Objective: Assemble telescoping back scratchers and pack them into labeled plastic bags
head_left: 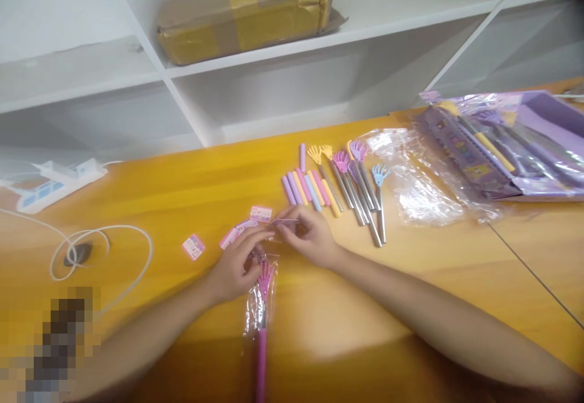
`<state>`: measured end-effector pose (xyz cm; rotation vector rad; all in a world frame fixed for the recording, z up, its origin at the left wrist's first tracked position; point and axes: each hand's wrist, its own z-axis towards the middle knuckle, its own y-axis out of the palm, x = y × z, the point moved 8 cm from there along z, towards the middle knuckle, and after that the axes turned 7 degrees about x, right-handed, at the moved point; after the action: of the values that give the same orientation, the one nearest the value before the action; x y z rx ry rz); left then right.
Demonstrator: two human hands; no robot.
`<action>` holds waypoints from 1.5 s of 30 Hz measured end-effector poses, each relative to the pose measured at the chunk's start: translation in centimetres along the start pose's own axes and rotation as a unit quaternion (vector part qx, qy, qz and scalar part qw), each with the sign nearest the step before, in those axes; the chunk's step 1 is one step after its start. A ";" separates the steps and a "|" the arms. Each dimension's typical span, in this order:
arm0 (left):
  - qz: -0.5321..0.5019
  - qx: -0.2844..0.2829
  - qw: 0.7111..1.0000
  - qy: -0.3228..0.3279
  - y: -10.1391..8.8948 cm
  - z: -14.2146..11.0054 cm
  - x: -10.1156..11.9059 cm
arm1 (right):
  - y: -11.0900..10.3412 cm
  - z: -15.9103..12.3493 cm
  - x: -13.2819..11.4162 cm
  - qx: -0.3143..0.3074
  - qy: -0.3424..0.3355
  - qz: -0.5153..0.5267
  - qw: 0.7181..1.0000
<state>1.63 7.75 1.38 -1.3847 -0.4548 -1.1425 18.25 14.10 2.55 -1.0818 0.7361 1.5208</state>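
1. At far left, a white power strip point(64, 185) and looped cable point(149, 251) lie on the bench point(182, 178); pixelation hides the lower corner.
2. Pink cards point(194, 247) sit beyond the left hand point(230, 272), which curls at the upper end of a clear sleeve point(250, 315), its grip partly hidden.
3. Inside, a pink back scratcher point(261, 348) runs off the bottom edge.
4. The right hand point(312, 235), meeting the left, pinches a thin flat piece point(287, 221), hard to make out.
5. Behind it, coloured tubes point(312, 193) and loose scratchers point(360, 181) cluster, some overlapping.
6. Crumpled plastic point(417, 193) adjoins a purple box point(547, 108), cut off at right, glare blurring its contents.
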 end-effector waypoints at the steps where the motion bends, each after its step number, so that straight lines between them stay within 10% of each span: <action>1: 0.004 0.003 1.000 0.004 -0.1 0.0 0.1 | -0.1 0.1 -0.2 0.006 -0.008 -0.001 1.000; 8: -0.156 0.047 0.986 -0.032 -0.6 0.4 -0.5 | -1.8 -0.2 0.7 0.078 -0.001 -0.026 0.997; 19: -0.398 0.037 0.910 -0.115 0.0 0.1 -3.4 | 0.7 -0.5 -1.5 -0.040 -0.173 -0.151 0.972; 40: -0.501 0.039 0.848 -0.166 0.2 0.3 -3.8 | 1.5 -0.3 2.1 -0.183 -0.112 -0.253 0.943; 45: -0.512 0.034 0.844 -0.156 0.2 0.4 -3.6 | 0.5 0.2 2.5 -0.105 -0.039 -0.184 0.977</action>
<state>0.38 9.38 -1.61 -1.2556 -1.5901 -1.7046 17.71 15.16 0.30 -1.2296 0.3015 1.3309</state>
